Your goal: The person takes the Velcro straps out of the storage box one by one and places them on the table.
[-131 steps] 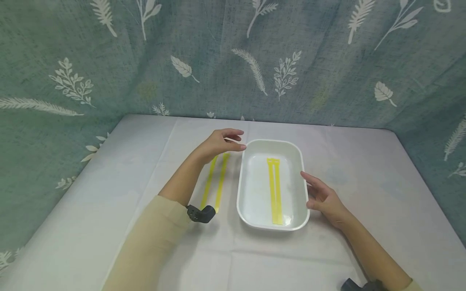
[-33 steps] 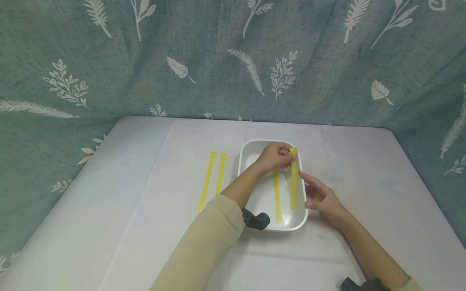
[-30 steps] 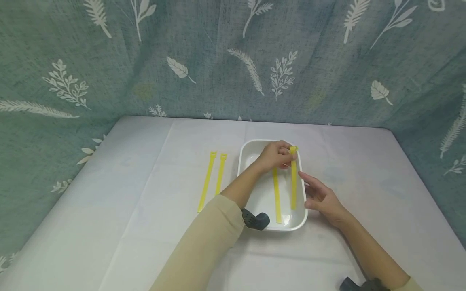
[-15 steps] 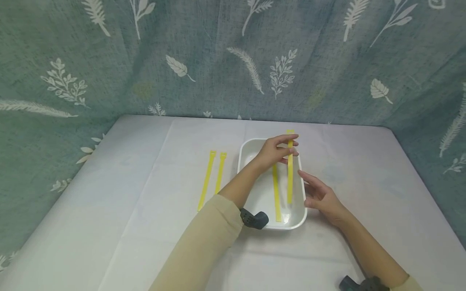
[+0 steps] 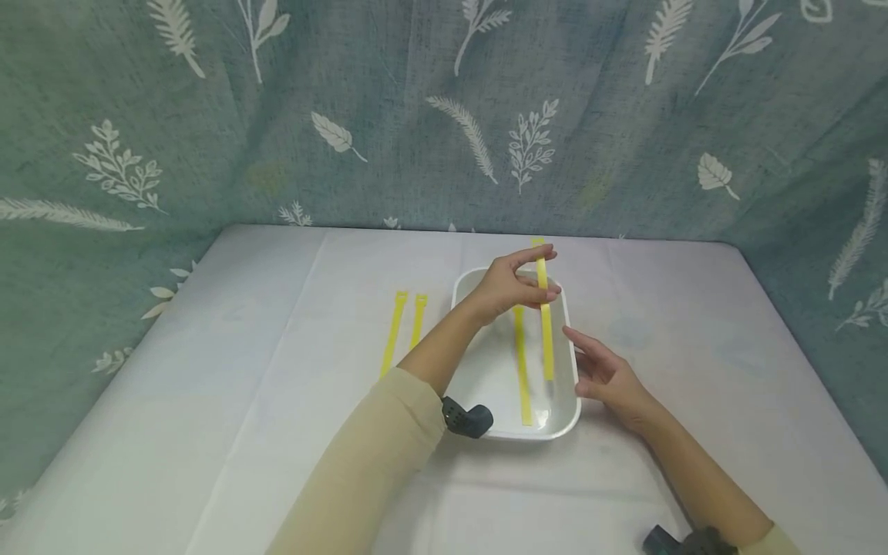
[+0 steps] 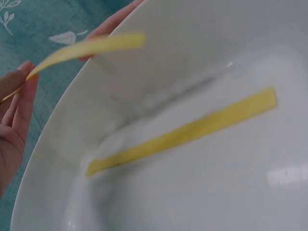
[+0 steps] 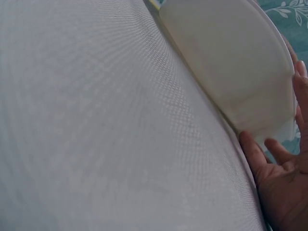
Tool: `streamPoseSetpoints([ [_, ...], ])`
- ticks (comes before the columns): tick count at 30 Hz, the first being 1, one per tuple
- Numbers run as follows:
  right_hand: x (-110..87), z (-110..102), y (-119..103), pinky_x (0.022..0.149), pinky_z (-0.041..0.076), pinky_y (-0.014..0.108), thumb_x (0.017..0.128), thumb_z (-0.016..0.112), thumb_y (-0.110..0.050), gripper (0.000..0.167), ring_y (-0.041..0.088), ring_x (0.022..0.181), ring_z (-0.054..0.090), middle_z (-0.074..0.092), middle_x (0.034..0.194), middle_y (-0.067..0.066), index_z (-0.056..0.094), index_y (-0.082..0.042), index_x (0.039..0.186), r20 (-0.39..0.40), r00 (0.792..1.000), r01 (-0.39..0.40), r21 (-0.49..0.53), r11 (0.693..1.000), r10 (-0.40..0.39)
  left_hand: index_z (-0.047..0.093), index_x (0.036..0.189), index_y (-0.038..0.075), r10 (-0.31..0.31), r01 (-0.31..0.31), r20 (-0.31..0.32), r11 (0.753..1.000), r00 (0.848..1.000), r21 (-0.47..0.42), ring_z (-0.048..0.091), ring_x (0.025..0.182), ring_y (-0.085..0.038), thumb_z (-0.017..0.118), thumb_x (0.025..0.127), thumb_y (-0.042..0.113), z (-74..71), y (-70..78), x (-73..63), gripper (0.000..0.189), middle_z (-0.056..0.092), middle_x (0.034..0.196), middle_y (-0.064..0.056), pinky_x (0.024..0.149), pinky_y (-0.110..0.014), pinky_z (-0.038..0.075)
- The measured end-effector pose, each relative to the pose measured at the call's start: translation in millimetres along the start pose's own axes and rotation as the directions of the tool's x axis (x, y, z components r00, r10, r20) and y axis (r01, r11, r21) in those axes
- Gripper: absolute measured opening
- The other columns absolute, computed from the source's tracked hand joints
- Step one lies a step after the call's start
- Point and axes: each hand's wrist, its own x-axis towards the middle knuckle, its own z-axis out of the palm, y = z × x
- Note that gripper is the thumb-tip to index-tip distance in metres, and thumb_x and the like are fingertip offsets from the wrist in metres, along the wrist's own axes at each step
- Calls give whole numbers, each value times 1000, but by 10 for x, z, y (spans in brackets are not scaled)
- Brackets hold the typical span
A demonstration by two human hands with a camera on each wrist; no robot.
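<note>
A yellow strap-style cable tie [image 5: 547, 347] with a slotted head hangs from my left hand [image 5: 509, 285], pinched between thumb and fingers above the white tray [image 5: 489, 366]. Its free end reaches down over the tray, and in the left wrist view that held cable tie [image 6: 91, 48] bends in an arc. On the tray's floor lies a second yellow cable tie [image 5: 523, 370], its top close below my left hand. My right hand [image 5: 613, 385] touches the tray's right side with loosely bent fingers. In the right wrist view its thumb rests low against the tray's outer wall [image 7: 231, 62].
Left of the tray, two more yellow cable ties [image 5: 393, 331] lie side by side on the white tablecloth [image 5: 312, 432], partly covered by my left forearm. A leaf-patterned curtain [image 5: 388, 116] hangs behind the table's far edge.
Earlier, two cable ties lay together in the tray and my left hand held nothing at its left rim. One is now lifted; lately that hand rose and shifted left. My right hand stayed put.
</note>
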Motion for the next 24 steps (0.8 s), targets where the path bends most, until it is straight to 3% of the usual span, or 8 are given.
streamPoseSetpoints([
  [6, -3, -12, 12, 97, 44, 20, 82, 72, -7, 75, 7, 125, 46, 29, 153, 12, 33, -7, 147, 1, 1000, -4, 13, 1000, 4, 41, 144, 20, -27, 27, 34, 1000, 999, 6, 67, 100, -19, 71, 81, 0, -103, 82, -48, 73, 50, 140, 9, 80, -35, 56],
  [9, -26, -16, 19, 97, 44, 21, 82, 72, -4, 75, 8, 126, 46, 27, 152, 16, 34, -6, 146, -4, 1000, 2, 33, 999, -2, 39, 145, 20, -35, 34, 45, 999, 998, 14, 67, 101, -19, 72, 81, 0, -160, 119, -78, 74, 49, 140, 10, 80, -35, 56],
  [17, -26, -11, -16, 98, 43, 21, 81, 74, -7, 76, 7, 125, 46, 28, 152, 15, 34, -5, 146, -15, 1000, -1, 12, 1000, 2, 37, 146, 21, -32, 29, 62, 998, 998, 60, 66, 102, -18, 72, 81, 2, -351, 269, -197, 76, 47, 142, 10, 83, -36, 55],
  [24, 1, -4, -15, 97, 43, 19, 80, 74, -7, 77, 5, 123, 47, 38, 148, -3, 34, -5, 146, -27, 1000, -14, 13, 1000, 14, 38, 146, 23, -30, 27, 50, 997, 998, 69, 66, 103, -18, 74, 80, 2, -442, 359, -294, 78, 47, 142, 12, 82, -36, 55],
])
